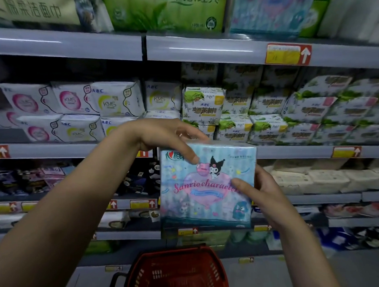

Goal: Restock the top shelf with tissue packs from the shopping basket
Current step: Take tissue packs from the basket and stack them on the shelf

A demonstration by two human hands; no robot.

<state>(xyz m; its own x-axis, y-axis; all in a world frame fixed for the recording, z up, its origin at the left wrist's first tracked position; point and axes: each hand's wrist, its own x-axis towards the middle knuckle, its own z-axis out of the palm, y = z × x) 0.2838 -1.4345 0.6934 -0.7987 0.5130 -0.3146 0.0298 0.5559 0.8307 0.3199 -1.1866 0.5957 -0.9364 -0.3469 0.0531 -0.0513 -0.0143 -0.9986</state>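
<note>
My fingers hid behind the blue Sanrio tissue pack; only thumbs showed on its printed front, which faced me upright, roughly square, no clear long axis. My left hand clamped its top edge, my right hand its right side, midair above the red shopping basket, well below the top shelf.

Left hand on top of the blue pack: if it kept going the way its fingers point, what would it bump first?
Probably the green-and-white packs on the middle shelf. The left hand points right and toward the shelves while gripping the blue tissue pack. Depth is hard to judge here.
</note>
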